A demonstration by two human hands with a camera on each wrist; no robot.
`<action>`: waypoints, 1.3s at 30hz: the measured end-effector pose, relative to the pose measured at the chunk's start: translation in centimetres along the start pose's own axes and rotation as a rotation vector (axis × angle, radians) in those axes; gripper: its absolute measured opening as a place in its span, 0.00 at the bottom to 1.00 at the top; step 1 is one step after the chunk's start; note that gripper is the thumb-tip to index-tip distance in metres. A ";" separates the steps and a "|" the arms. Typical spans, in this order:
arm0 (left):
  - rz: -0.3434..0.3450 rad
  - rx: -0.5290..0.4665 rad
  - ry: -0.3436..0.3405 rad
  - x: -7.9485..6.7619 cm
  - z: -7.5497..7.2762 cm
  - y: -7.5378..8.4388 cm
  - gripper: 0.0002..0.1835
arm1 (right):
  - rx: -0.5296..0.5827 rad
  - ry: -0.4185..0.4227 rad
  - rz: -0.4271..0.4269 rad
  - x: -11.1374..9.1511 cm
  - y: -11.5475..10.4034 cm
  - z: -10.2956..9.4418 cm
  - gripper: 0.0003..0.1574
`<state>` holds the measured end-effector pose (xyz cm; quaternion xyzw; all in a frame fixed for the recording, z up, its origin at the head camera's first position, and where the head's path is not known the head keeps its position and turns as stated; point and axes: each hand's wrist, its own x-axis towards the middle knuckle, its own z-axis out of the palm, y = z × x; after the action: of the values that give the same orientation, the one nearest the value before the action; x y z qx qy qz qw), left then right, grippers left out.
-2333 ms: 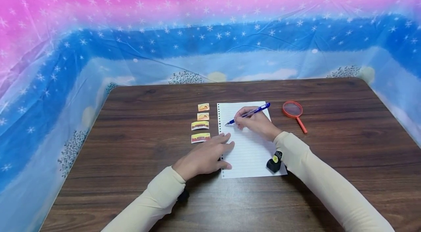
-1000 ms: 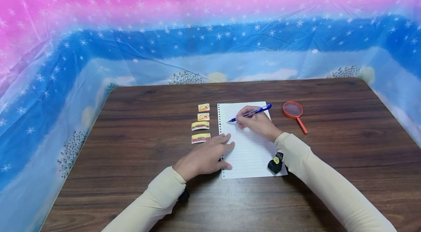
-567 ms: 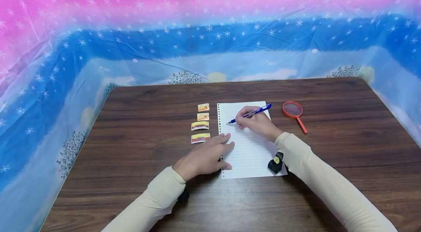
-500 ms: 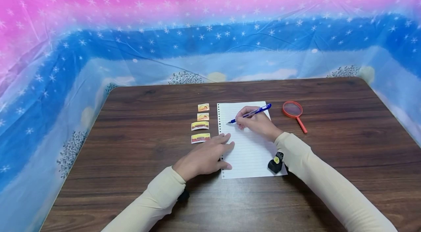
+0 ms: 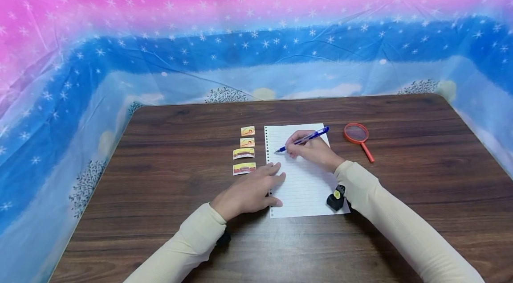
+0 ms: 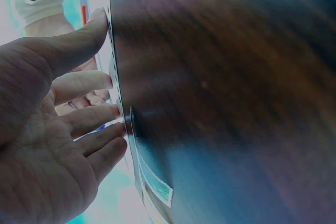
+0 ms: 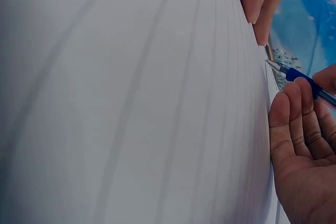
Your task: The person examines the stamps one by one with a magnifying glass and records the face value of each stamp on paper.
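Observation:
My right hand [image 5: 310,149] pinches a blue pen [image 5: 316,133], its tip at the left part of a lined sheet of paper [image 5: 306,189] with punched holes down one side. In the right wrist view the pen [image 7: 299,77] slants from the curled fingers, its metal tip by the page. My left hand [image 5: 250,189] rests with spread fingers on the sheet's left edge and the tabletop. The left wrist view shows that hand [image 6: 58,114] from the palm side, fingertips against the paper's edge. Any writing is too faint to read.
A red magnifying glass [image 5: 356,133] lies right of the sheet. Left of it several small printed cards stand in a column, the lowest card [image 5: 244,168] close to my left fingers. The wooden table [image 5: 168,162] meets a pink and blue snowflake cloth [image 5: 240,47] behind.
The pen tip shifts a little right and up, then back left and down on the sheet, the right hand moving slightly with it. My left hand stays put.

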<state>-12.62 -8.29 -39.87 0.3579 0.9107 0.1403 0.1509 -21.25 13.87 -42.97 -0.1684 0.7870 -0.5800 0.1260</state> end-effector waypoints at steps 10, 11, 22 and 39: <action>-0.007 -0.017 -0.004 0.0 0.0 0.0 0.35 | -0.007 0.002 0.012 0.0 -0.2 0.0 0.08; -0.007 -0.017 -0.004 0.0 0.0 0.0 0.35 | -0.010 0.005 0.014 0.0 -0.3 0.0 0.08; -0.010 -0.017 -0.012 -0.1 -0.1 0.1 0.35 | 0.022 0.037 0.036 0.0 -0.1 -0.1 0.08; -0.016 -0.013 -0.019 -0.1 -0.2 0.2 0.35 | 0.004 0.047 0.051 -0.1 0.1 -0.2 0.10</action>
<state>-12.50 -8.27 -39.61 0.3509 0.9112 0.1414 0.1631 -21.24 14.10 -42.96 -0.1346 0.7927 -0.5818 0.1227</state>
